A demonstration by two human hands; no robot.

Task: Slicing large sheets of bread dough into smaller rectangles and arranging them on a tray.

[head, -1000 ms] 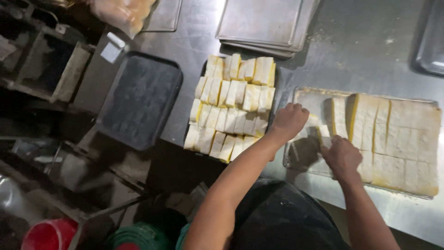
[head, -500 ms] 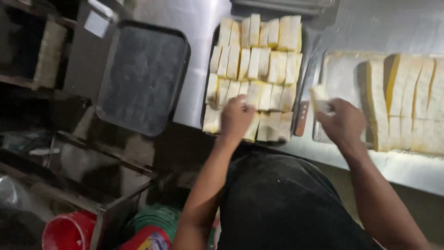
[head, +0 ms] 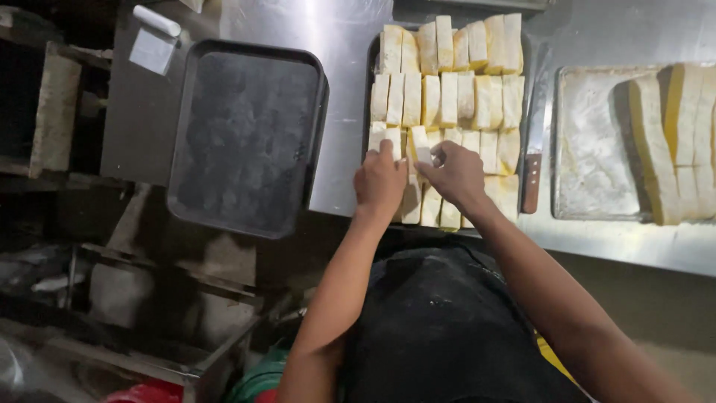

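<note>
A dark tray point(head: 370, 67) on the steel counter holds rows of several pale yellow dough pieces point(head: 447, 93) standing on edge. My left hand point(head: 380, 183) rests on the pieces at the tray's front left, fingers closed over one. My right hand point(head: 456, 173) is just beside it, pinching a dough piece point(head: 419, 145) among the front rows. A knife with a brown wooden handle point(head: 534, 142) lies between this tray and a floured metal tray point(head: 593, 149) on the right, where long uncut dough strips point(head: 656, 145) stand.
An empty black tray point(head: 246, 134) lies to the left, overhanging the counter's front edge. A small white card and a white roll point(head: 155, 21) sit at the back left. Below the counter are dark shelves and red and green containers point(head: 257, 377).
Both hands moved from the floured tray on the right to the filled tray. My right hand carried a cut piece over and now sets it among the front rows.
</note>
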